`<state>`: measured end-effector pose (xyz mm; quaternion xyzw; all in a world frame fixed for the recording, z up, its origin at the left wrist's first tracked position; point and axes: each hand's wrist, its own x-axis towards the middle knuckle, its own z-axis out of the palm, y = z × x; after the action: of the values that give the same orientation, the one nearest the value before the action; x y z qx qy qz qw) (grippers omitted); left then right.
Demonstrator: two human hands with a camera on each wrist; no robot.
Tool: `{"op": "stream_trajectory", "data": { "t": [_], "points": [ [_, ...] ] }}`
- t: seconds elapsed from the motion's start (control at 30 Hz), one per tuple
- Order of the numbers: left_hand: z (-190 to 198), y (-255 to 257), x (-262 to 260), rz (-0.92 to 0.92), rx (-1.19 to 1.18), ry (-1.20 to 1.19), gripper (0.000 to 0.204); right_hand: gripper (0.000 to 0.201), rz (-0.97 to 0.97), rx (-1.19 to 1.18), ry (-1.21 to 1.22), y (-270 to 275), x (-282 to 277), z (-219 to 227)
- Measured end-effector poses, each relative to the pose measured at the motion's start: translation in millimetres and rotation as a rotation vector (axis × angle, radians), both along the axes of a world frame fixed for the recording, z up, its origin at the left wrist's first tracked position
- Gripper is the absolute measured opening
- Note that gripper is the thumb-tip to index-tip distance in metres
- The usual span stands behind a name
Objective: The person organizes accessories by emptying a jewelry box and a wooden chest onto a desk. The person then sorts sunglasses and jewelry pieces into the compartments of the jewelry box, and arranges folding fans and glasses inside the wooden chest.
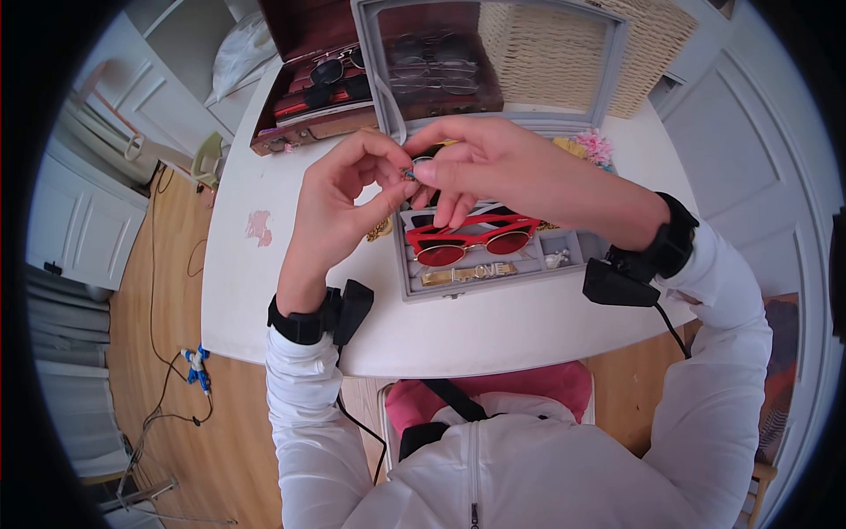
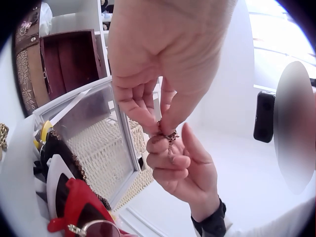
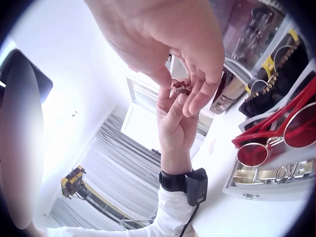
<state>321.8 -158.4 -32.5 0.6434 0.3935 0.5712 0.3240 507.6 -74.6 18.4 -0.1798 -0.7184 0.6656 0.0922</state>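
My left hand [image 1: 330,198] and right hand [image 1: 511,163] meet above a grey jewellery box [image 1: 411,284]. Between their fingertips is a small piece of chain jewellery [image 2: 172,136], with dark gold links and tiny reddish bits [image 3: 181,88]. The left thumb and fingers pinch one end; the right fingers hold it close beside them. Much of the piece is hidden by fingers. Below the hands, red sunglasses [image 1: 467,236] with white ones behind lie in the box, in front of them a gold bracelet [image 1: 489,270] with "LOVE" letters.
The box's raised lid [image 1: 617,66] has a clear window. Behind it stand a woven basket [image 1: 665,44] and, at the left, an open brown case [image 1: 308,132] with several sunglasses. A pink flower ornament [image 1: 592,147] lies at the box's back right. Cables run along the floor.
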Motion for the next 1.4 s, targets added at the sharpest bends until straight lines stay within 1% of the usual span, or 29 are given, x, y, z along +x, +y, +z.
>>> {"op": "stream_trajectory", "data": {
  "t": [0.03, 0.1, 0.13, 0.3, 0.37, 0.4, 0.43, 0.47, 0.5, 0.53, 0.57, 0.63, 0.67, 0.7, 0.77, 0.8, 0.87, 0.9, 0.97, 1.0, 1.1, 1.17, 1.23, 1.3, 1.33, 1.37, 1.4],
  "points": [
    [0, 0, 0, -0.010, 0.001, -0.004, 0.021, 0.035, -0.010, 0.001, -0.004, 4, 0, -2],
    [-3, 1, 2, 0.012, 0.060, 0.089, 0.022, 0.028, -0.012, -0.063, 0.015, 12, 3, -7],
    [-4, 2, 6, 0.001, 0.055, 0.074, 0.022, 0.022, -0.011, -0.115, 0.038, 14, 7, -6],
    [-2, -3, 16, -0.069, 0.045, 0.060, 0.026, 0.018, -0.095, -0.142, 0.002, 21, 36, -1],
    [0, -4, 13, -0.068, 0.057, 0.034, 0.025, 0.015, -0.169, -0.028, -0.010, 29, 56, 4],
    [1, -4, 10, 0.005, 0.065, 0.078, 0.022, 0.015, -0.172, -0.026, -0.025, 33, 69, 8],
    [2, -4, 5, 0.080, 0.074, 0.122, 0.019, 0.013, -0.181, 0.099, -0.133, 38, 84, 12],
    [3, -4, -1, 0.128, 0.009, 0.138, 0.017, 0.012, -0.186, 0.223, -0.241, 43, 97, 17],
    [4, -4, -8, 0.178, -0.058, 0.155, 0.016, 0.012, -0.182, 0.225, -0.253, 45, 110, 18],
    [2, -3, -18, 0.225, -0.116, 0.244, 0.016, 0.011, -0.178, 0.221, -0.345, 45, 122, 18],
    [0, -2, -27, 0.231, -0.122, 0.235, 0.016, 0.011, -0.172, 0.215, -0.435, 44, 132, 15],
    [-5, 0, -42, 0.365, -0.272, 0.458, 0.016, 0.011, -0.184, 0.192, -0.464, 40, 145, 3],
    [-11, 0, -49, 0.362, -0.295, 0.470, 0.017, 0.012, -0.200, 0.174, -0.480, 39, 149, -4],
    [-15, 1, -54, 0.388, -0.308, 0.472, 0.017, 0.012, -0.172, 0.173, -0.474, 39, 153, -11],
    [-22, 0, -61, 0.282, -0.444, 0.633, 0.017, 0.014, -0.206, 0.278, -0.534, 38, 156, -26],
    [-23, 0, -58, 0.282, -0.447, 0.742, 0.014, 0.014, -0.173, 0.276, -0.518, 38, 156, -33],
    [-25, 2, -54, 0.233, -0.624, 0.792, 0.021, 0.017, -0.153, 0.319, -0.572, 34, 155, -44],
    [-24, 2, -51, 0.214, -0.704, 0.810, 0.024, 0.017, -0.135, 0.320, -0.561, 30, 151, -43],
    [-28, 6, -47, 0.231, -0.704, 0.856, 0.024, 0.016, -0.156, 0.526, -0.628, 22, 145, -37],
    [-31, 7, -46, 0.230, -0.693, 0.903, 0.024, 0.016, -0.183, 0.557, -0.563, 21, 147, -37],
    [-37, 8, -52, 0.186, -0.661, 0.947, 0.021, 0.015, -0.206, 0.572, -0.500, 21, 147, -33],
    [-40, 9, -54, 0.201, -0.644, 0.940, 0.018, 0.014, -0.201, 0.587, -0.501, 22, 148, -30],
    [-36, 8, -56, 0.215, -0.624, 0.935, 0.015, 0.013, -0.200, 0.602, -0.501, 22, 147, -26],
    [-26, 7, -60, 0.295, -0.547, 0.835, 0.012, 0.013, -0.207, 0.648, -0.410, 22, 146, -19],
    [-26, 6, -64, 0.280, -0.527, 0.789, 0.010, 0.012, -0.229, 0.641, -0.367, 21, 144, -16],
    [-30, 8, -69, 0.255, -0.565, 0.718, 0.016, 0.012, -0.257, 0.641, -0.372, 22, 144, -13],
    [-30, 9, -64, 0.269, -0.578, 0.756, 0.020, 0.011, -0.257, 0.668, -0.338, 23, 145, -11]
  ]
}}
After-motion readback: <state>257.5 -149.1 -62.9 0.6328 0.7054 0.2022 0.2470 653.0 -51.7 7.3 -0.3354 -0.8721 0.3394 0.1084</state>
